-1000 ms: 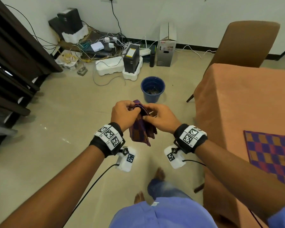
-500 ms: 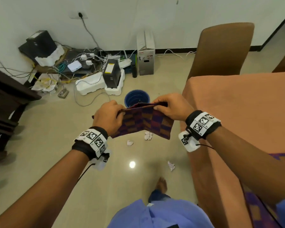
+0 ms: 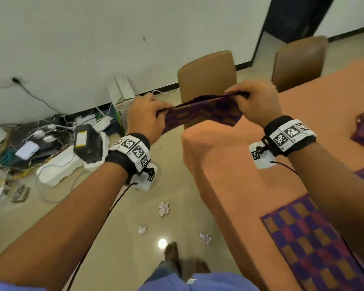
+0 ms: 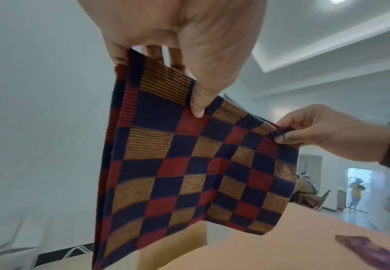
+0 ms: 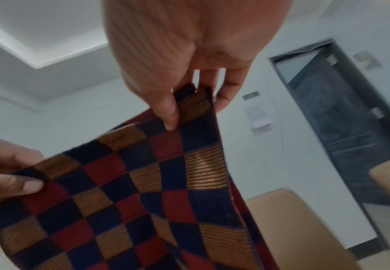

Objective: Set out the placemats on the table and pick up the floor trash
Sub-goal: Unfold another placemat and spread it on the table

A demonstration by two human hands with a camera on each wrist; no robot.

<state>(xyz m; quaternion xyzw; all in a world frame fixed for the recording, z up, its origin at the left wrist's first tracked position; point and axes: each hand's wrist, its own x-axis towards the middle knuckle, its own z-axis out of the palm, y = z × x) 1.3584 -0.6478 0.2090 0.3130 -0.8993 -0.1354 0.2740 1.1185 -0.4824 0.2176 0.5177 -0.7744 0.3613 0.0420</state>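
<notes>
This is looking like a dining corner in a home or office room — an orange-clothed table (image 3: pixel 303 127) is taking up the right side, with two tan padded chairs (image 3: pixel 207 74) standing at its far edge. A tangle of white cables and black electronic boxes (image 3: pixel 57 139) is lying on the beige tiled floor (image 3: pixel 40 211) along a plain white wall (image 3: pixel 93 38) — a dark door (image 5: pixel 342 127) is showing beyond.

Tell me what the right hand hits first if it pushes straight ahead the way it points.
Probably the nearer brown chair back, just beyond the right hand and its held placemat; depth is uncertain.
</notes>
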